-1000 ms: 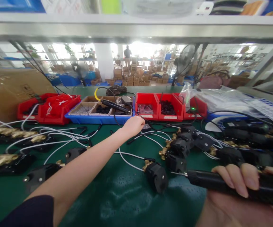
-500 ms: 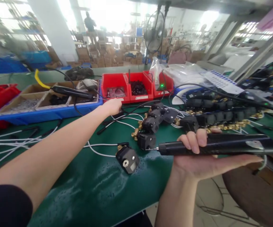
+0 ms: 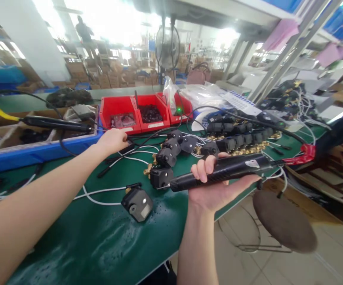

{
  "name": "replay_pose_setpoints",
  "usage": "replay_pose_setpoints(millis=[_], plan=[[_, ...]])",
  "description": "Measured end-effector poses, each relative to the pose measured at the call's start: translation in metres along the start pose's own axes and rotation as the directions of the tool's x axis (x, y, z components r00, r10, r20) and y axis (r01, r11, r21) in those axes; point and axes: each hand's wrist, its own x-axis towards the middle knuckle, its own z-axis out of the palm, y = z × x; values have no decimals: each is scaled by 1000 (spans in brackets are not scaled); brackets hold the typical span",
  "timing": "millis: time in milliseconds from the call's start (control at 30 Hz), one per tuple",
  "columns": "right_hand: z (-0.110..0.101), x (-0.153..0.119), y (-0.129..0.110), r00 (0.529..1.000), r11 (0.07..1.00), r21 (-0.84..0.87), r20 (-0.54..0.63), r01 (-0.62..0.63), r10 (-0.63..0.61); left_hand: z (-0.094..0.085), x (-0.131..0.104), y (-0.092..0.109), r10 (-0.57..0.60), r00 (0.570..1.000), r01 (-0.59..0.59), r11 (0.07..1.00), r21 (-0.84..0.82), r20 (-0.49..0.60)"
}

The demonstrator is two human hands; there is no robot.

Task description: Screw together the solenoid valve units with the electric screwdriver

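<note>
My right hand (image 3: pixel 211 178) is wrapped round a black electric screwdriver (image 3: pixel 233 170), whose bit points left beside a black boxy unit (image 3: pixel 160 177). My left hand (image 3: pixel 114 140) reaches to the front of the red bins (image 3: pixel 130 130); its fingers are curled round something dark that I cannot make out. Nearest to me on the green mat, a black unit with a brass fitting and white cable (image 3: pixel 138 204) lies alone. More black units (image 3: pixel 167 157) stand in a line behind it.
A blue divided tray (image 3: pixel 40 152) with small parts stands at the left, a second black screwdriver (image 3: pixel 55 124) across it. Rows of black units (image 3: pixel 242 140) fill the right side. A round stool (image 3: pixel 284 221) stands beyond the table edge (image 3: pixel 156 269).
The camera view has turned to the right, so the scene sits farther left. My right hand still holds the screwdriver, now tilted up to the right. My left hand remains near the red bins.
</note>
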Motion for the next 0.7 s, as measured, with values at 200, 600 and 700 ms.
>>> replay_pose_setpoints(millis=[200, 600, 700], plan=[[-3, 0, -4, 999, 1000, -23, 38, 7, -6, -23, -35, 16, -60, 993, 48, 991, -123, -100], [-34, 11, -2, 979, 996, -57, 193, -61, 71, -63, -192, 98, -205, 941, -87, 627, -774, -271], [-39, 11, -2, 970, 997, -62, 235, -44, 57, -60, -213, 126, -161, 945, -147, 569, -809, -285]])
